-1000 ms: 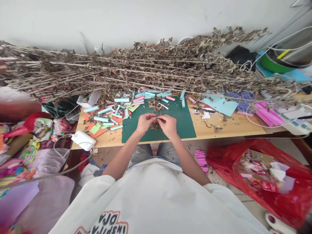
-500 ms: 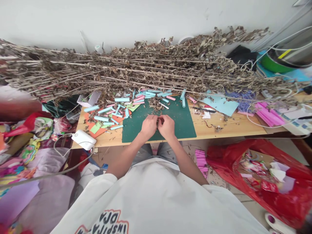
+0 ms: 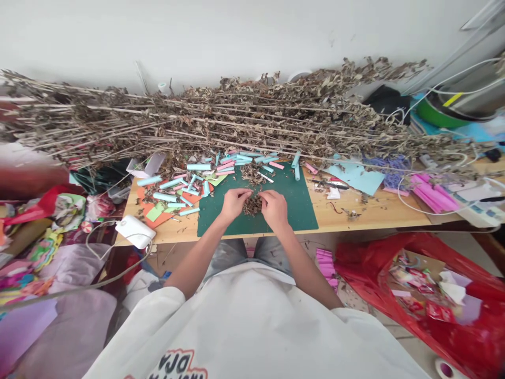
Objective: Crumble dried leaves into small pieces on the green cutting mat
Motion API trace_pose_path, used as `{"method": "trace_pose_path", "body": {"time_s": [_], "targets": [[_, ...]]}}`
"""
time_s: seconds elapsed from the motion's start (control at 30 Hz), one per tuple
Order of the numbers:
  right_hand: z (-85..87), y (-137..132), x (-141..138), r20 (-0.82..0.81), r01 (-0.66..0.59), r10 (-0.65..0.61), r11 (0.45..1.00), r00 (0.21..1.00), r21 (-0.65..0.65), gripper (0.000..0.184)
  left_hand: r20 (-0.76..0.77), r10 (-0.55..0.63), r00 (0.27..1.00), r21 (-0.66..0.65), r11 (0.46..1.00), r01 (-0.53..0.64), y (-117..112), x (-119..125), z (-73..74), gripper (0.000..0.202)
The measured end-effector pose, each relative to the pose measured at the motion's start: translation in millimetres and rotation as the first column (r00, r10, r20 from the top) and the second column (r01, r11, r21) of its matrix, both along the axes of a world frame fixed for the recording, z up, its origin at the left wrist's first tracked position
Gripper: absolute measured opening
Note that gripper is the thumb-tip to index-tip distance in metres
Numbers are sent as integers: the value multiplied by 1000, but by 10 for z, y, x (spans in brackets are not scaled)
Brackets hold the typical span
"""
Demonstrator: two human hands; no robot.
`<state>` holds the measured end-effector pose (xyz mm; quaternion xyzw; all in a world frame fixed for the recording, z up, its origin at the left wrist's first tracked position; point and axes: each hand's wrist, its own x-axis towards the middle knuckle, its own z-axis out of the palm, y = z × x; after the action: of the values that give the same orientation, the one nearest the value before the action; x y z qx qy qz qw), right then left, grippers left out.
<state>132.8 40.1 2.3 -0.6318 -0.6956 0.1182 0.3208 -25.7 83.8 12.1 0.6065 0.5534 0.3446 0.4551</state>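
Observation:
A small heap of crumbled dried leaves (image 3: 252,206) lies on the green cutting mat (image 3: 298,213), between my hands. My left hand (image 3: 234,203) is closed in a pinch at the heap's upper left edge. On the other side, my right hand (image 3: 275,208) pinches with thumb and forefinger at its upper right. Dried leaf bits seem to be in both pinches, though the fingertips partly hide them. Just beyond sits a second leaf pile (image 3: 250,172), with a thin white-and-pink paper roll (image 3: 266,177) beside it.
Long dried plant stalks (image 3: 221,126) stretch across the table's back. Blue and pink paper rolls (image 3: 165,197) crowd the left and the mat's far edge. A white power bank (image 3: 136,231) rests at the left corner. A red plastic bag (image 3: 366,258) with scraps stands at lower right.
My hands were together over the mat and have moved apart, the left one leftward and the right one slightly right. The leaf heap between them now shows. The view has shifted slightly.

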Motion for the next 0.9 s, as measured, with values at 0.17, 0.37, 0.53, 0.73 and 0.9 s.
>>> {"method": "trace_pose_path", "body": {"time_s": [0.17,0.37,0.53,0.73,0.9], "targets": [[65,5,-16,-249,-3,20,997,968,71,26,276,44,960,-108,994,-15,-22,43,-39,22],[107,15,-45,-419,-37,62,997,906,68,17,355,64,933,-165,986,-5,-73,90,-37,20],[53,-9,-67,-187,-46,52,998,981,38,21,-96,-84,992,133,986,97,-137,71,-12,17],[97,-60,-198,92,52,-49,998,995,-28,20,-566,5,824,353,905,237,-286,168,57,22],[110,-56,-158,33,89,-88,996,996,-28,21,-607,64,792,436,860,265,-305,188,7,21]]}}
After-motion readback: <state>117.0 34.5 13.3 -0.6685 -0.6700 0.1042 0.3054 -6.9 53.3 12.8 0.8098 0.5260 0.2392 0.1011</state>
